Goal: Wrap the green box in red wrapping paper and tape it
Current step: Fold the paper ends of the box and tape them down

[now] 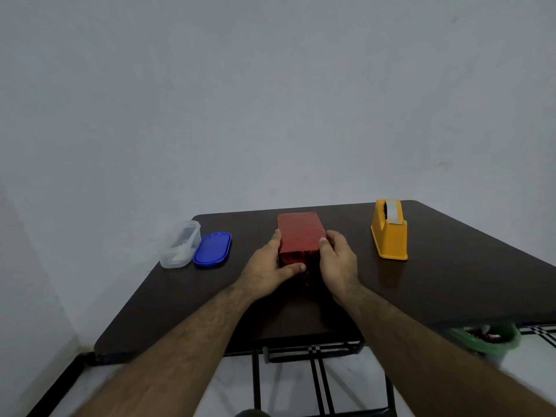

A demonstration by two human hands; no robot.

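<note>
A box wrapped in red paper (pixel 301 231) stands in the middle of the dark table (pixel 451 281); no green shows on it. My left hand (pixel 266 267) holds its left side, with the thumb pressed across the near end face. My right hand (pixel 337 261) grips the right side, thumb on the top edge. The near end face is partly hidden by my hands. A yellow tape dispenser (pixel 389 233) with a white roll stands to the right of the box.
A clear plastic container (pixel 180 245) with small items inside sits at the table's left edge, its blue lid (pixel 212 248) beside it. A green bin (pixel 487 338) stands on the floor under the table's right side. A grey wall lies behind the table.
</note>
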